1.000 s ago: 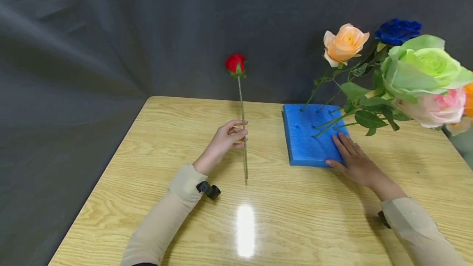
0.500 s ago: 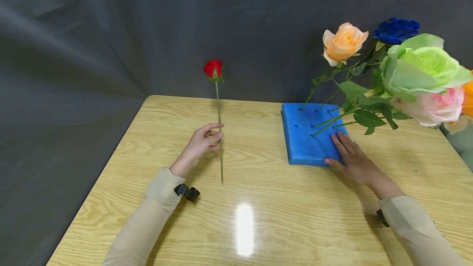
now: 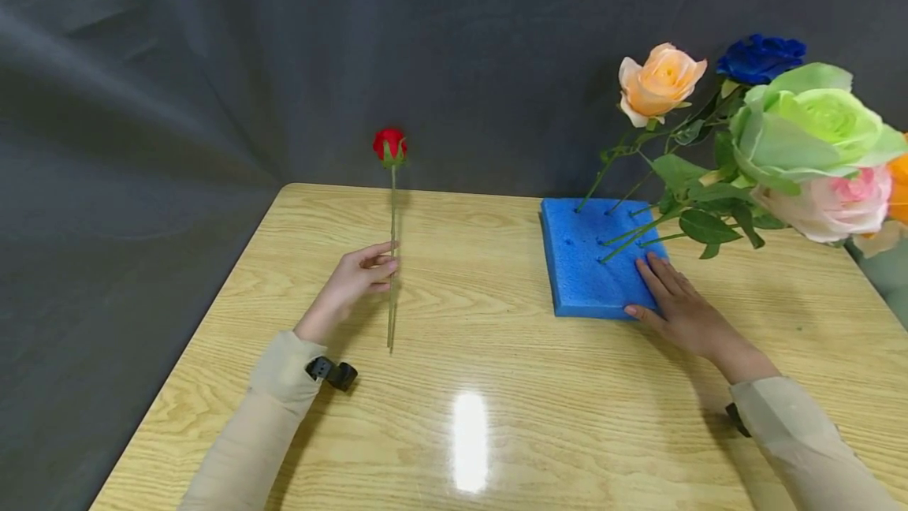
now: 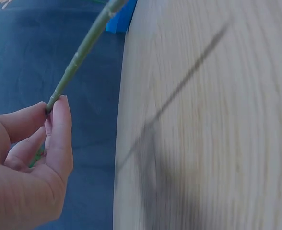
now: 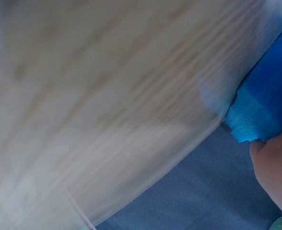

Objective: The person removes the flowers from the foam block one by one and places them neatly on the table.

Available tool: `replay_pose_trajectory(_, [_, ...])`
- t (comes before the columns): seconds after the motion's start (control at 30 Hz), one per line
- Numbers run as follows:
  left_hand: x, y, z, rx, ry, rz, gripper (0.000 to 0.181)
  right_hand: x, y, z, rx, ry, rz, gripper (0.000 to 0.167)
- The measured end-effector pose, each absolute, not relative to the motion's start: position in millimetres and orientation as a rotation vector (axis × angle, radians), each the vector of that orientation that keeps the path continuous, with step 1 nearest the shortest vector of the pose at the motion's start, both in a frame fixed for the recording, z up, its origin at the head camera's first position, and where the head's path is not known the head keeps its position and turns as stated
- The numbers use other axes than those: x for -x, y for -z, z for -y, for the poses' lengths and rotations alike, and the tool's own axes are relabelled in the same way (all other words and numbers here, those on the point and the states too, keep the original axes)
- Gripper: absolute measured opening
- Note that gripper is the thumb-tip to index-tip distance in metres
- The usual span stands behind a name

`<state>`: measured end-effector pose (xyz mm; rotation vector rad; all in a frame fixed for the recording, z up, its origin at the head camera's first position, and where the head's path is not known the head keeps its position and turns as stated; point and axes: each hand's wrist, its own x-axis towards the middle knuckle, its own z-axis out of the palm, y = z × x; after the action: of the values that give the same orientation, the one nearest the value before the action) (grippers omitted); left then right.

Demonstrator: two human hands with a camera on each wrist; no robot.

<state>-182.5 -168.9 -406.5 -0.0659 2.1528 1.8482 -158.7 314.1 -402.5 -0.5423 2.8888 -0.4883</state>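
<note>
Between thumb and fingers, my left hand (image 3: pixel 357 278) pinches the thin green stem (image 4: pixel 78 57) of a red rose (image 3: pixel 390 147). The flower is uppermost, and the stem's lower end hangs below the hand over the table's left half. On the front right part of a blue foam block (image 3: pixel 582 282) rests my right hand (image 3: pixel 684 318), fingers spread and thumb at the front edge. In the right wrist view only part of that hand (image 5: pixel 277 163) shows, against the foam's side. Several stems stand in holes in the block, leaning right.
The leaning stems carry a peach rose (image 3: pixel 661 85), a dark blue rose (image 3: pixel 761 59), a light green rose (image 3: pixel 816 128), a pink rose (image 3: pixel 830 203) and an orange bloom (image 3: pixel 899 180) cut by the frame. A dark curtain (image 3: pixel 454 38) hangs behind the wooden table (image 3: pixel 468 314).
My left hand has moved left with the red rose, away from the foam block, and the flower is a little lower. My right hand stays on the block.
</note>
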Motion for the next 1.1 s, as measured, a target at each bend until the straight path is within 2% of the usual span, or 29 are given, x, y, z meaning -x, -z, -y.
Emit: replay_pose_trajectory(1.1, [168.4,410.5,248.5,0.279,-1.789,-2.267,0.056,158.3,403.7,-317.5,0.582,0.502,-2.919,0.081])
